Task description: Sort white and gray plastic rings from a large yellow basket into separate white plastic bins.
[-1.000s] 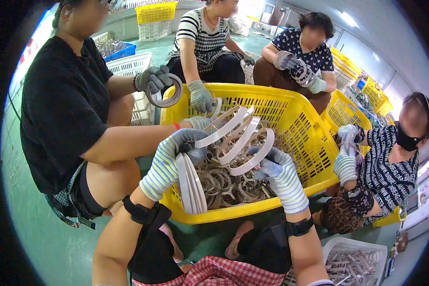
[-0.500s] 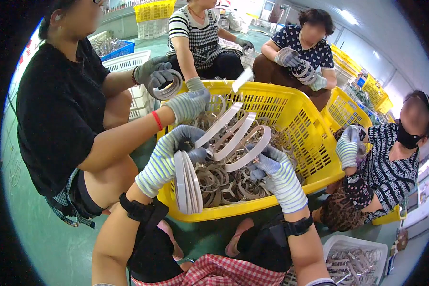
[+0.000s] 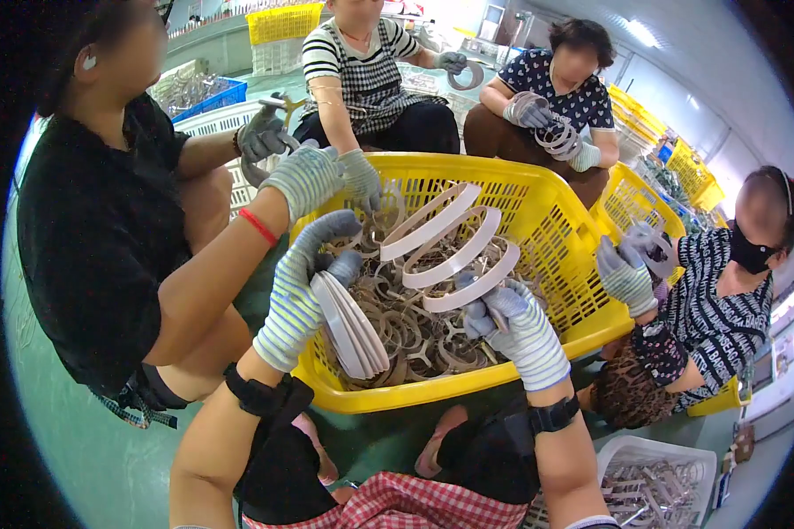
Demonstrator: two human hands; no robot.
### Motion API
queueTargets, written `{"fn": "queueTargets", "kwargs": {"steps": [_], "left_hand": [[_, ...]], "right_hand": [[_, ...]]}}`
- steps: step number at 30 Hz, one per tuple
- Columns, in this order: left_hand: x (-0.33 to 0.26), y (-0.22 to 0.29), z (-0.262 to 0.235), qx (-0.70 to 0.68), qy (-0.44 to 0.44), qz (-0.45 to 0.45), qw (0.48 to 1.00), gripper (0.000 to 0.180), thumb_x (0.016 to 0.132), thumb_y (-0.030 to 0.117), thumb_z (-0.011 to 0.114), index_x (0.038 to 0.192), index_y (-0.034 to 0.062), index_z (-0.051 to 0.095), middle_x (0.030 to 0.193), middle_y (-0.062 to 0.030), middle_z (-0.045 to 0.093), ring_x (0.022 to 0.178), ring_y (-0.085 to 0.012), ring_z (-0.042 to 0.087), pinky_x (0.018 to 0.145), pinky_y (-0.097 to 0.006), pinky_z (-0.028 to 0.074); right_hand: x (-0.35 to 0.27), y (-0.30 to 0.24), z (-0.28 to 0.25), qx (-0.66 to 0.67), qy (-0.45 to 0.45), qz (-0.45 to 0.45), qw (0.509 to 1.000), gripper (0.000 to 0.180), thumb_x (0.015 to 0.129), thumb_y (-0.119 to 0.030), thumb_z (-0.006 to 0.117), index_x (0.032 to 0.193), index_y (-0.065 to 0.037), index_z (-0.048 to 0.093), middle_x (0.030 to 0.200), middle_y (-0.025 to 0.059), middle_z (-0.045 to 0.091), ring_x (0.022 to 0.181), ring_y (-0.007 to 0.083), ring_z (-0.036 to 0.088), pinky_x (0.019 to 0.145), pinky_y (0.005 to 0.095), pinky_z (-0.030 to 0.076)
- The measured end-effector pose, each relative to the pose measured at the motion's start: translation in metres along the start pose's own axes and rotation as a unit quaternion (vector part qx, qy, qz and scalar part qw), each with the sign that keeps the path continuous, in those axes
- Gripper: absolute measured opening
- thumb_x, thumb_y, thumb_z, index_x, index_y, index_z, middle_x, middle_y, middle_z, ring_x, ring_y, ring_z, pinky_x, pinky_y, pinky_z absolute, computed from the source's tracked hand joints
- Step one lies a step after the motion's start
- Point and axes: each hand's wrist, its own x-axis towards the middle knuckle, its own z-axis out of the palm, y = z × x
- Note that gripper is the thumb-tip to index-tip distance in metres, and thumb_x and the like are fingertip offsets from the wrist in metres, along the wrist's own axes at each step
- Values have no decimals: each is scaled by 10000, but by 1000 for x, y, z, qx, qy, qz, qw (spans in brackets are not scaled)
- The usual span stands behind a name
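Note:
My left hand, in a grey-palmed striped glove, keeps a stack of pale metal rings against its palm; its forefinger and thumb are spread apart. My right hand is closed on several flat-banded rings, which fan out up and left over the yellow basket. Below both hands, the basket is heaped with loose metal rings and three-armed pieces. How the right fingertips grip the rings is partly hidden.
A co-worker's gloved hand is close to my left hand, and another person's glove reaches over the basket's far rim. At right, a co-worker's hand nears the rim. A white crate of metal parts stands at lower right.
My left thumb and forefinger have come away from the fanned rings and opened. The right hand's rings have shifted slightly right. The left co-worker's hand has drawn back from the basket.

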Motion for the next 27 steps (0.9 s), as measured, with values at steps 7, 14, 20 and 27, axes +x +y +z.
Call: {"fn": "queueTargets", "kwargs": {"steps": [7,14,20,27], "left_hand": [[2,-1,-1,-76,-71,-102,989,166,904,158,573,998,40,643,817,49,570,720,-22,469,658,-170,391],[-10,-9,-28,402,-133,402,812,788,682,204,646,1355,-37,315,1335,-193,400,1266,-347,361,1089,-429,265],[15,-66,-35,290,-181,254,905,507,919,115,455,1397,1,332,1424,-114,362,1303,-239,355,1094,-348,281],[20,-78,-32,189,-238,375,876,545,925,156,445,1418,-11,283,1454,-145,318,1342,-255,303,1117,-360,229]], "right_hand": [[-5,-3,10,-80,-16,20,997,286,869,-281,605,952,-8,614,777,46,618,634,92,558,574,236,455],[-2,-7,16,-349,26,-82,933,307,867,-286,588,1004,-14,625,754,1,571,680,87,509,603,251,424],[-72,-46,12,-221,98,-203,949,289,853,-277,609,958,-9,632,715,31,611,600,104,567,559,218,453],[-271,-117,10,-331,299,-250,859,361,854,-281,609,1067,11,611,791,36,612,663,109,578,613,228,469]]}}
